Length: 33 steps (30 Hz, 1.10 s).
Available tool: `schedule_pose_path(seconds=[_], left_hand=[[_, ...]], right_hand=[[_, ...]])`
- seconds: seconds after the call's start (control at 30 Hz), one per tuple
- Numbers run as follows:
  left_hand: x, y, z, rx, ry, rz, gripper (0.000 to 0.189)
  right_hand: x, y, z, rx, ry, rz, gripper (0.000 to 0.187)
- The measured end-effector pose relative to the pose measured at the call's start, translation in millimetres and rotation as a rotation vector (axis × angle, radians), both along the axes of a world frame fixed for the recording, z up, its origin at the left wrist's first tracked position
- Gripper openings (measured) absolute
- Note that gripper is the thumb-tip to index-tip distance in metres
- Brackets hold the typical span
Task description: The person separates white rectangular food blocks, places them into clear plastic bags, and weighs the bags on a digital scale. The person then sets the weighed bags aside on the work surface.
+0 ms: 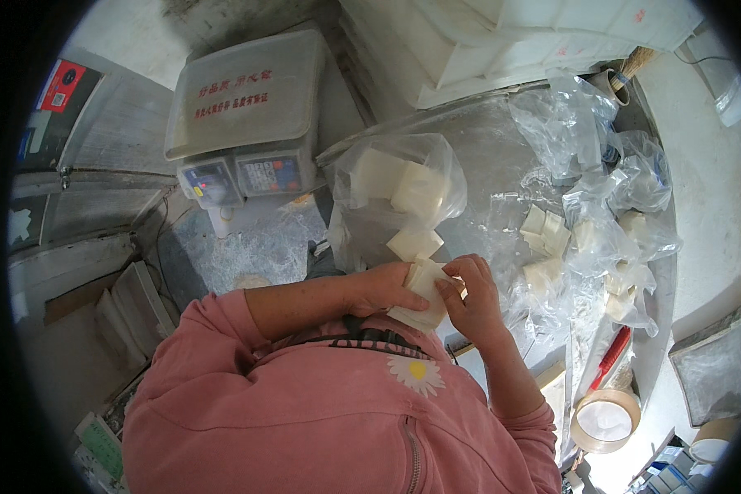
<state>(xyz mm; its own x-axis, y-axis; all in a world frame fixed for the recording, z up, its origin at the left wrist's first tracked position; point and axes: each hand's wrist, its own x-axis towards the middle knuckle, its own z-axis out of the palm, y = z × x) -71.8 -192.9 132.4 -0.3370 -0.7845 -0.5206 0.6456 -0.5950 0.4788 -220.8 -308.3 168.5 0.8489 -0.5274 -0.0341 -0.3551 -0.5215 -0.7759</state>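
My left hand grips a stack of thin, pale, square sheets, perhaps dough wrappers, close to my chest. On the stack's right side, the thumb and fingers of my right hand pinch its edge. Just beyond my hands lies another pale square stack, at the mouth of a clear plastic bag that holds more blocks of such sheets. Further to the right, loose folded pieces rest on the grey worktop.
Clear plastic bags, some with pale stacks inside, line the worktop's right side. Near them are a red-handled brush and a round sieve. A lidded plastic bin stands at the upper left, a large white container at the back.
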Motion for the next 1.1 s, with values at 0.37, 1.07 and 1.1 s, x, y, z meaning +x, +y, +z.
schedule_pose_path(seconds=[0.37, 1.07, 1.1], left_hand=[[0.5, -2.2, -1.4, 0.147, 0.380, 0.140, 0.058], [10.5, -1.2, -11.4, 0.105, 0.516, 0.199, 0.046], [9.6, 0.6, -10.6, 0.103, 0.474, 0.184, 0.045]], right_hand=[[3.4, 1.8, 14.2, 0.029, -0.022, 0.030, 0.016], [15.1, 11.9, 47.1, -0.072, -0.016, 0.262, 0.013], [16.4, 9.6, 40.4, -0.094, -0.011, 0.261, 0.013]])
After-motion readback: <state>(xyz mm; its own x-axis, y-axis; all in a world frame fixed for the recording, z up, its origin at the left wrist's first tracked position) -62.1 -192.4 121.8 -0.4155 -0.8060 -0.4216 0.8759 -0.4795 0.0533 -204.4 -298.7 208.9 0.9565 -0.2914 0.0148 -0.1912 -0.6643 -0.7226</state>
